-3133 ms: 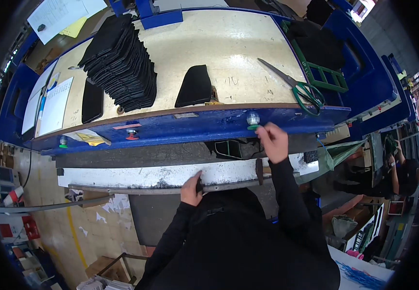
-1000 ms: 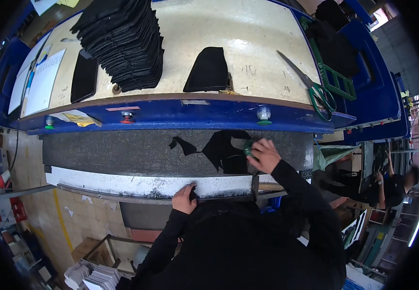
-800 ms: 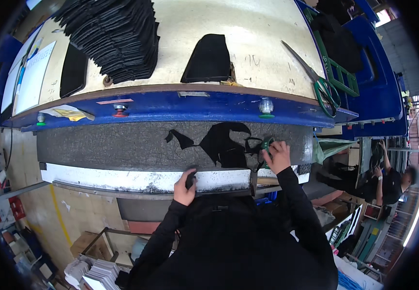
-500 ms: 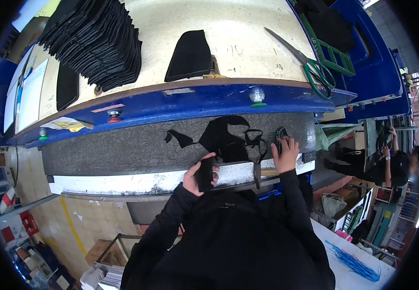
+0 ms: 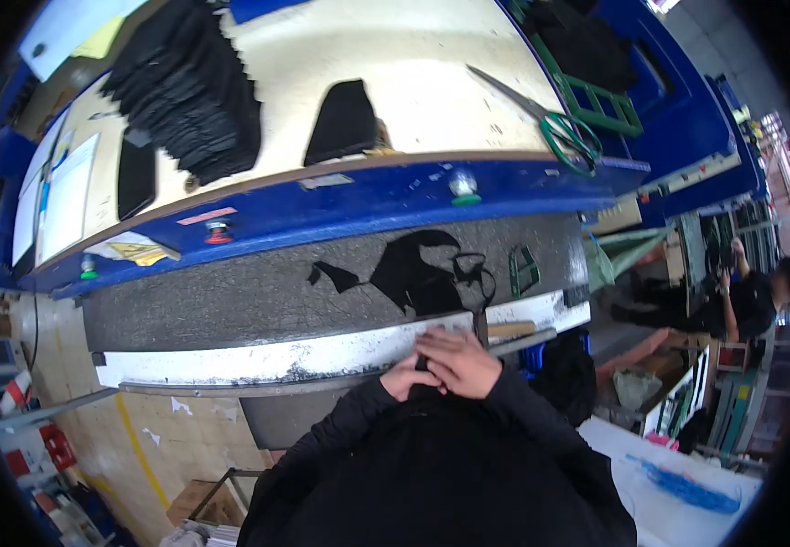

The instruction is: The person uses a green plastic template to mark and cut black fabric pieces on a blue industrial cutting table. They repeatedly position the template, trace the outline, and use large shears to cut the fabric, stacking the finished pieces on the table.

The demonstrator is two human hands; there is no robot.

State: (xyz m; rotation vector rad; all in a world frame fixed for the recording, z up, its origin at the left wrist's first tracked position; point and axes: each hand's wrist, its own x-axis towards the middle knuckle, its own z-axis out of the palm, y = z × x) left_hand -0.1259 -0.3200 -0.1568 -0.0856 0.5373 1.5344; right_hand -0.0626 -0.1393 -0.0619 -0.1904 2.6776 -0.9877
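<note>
My hands meet close to my body, at the front edge of the grey cutting surface (image 5: 231, 296). A small dark piece, probably black fabric (image 5: 421, 363), shows between them and is mostly covered. My left hand (image 5: 402, 376) is closed around it. My right hand (image 5: 463, 363) lies across it with bent fingers, closed on the same piece. Beyond them on the grey surface lies cut black fabric scrap (image 5: 416, 273) with curved cut-outs and thin strips. A green-framed cutting die (image 5: 524, 271) rests to its right, with neither hand touching it.
A tall stack of black fabric pieces (image 5: 185, 91), a single black piece (image 5: 342, 123) and green-handled scissors (image 5: 570, 141) lie on the pale board above the blue beam (image 5: 340, 205). A wooden-handled tool (image 5: 511, 329) sits at the white front ledge. A person (image 5: 751, 305) works at far right.
My right hand has left the green die and come over to my left hand. My left hand has moved right and nearer my body with the dark piece. The view has shifted slightly.
</note>
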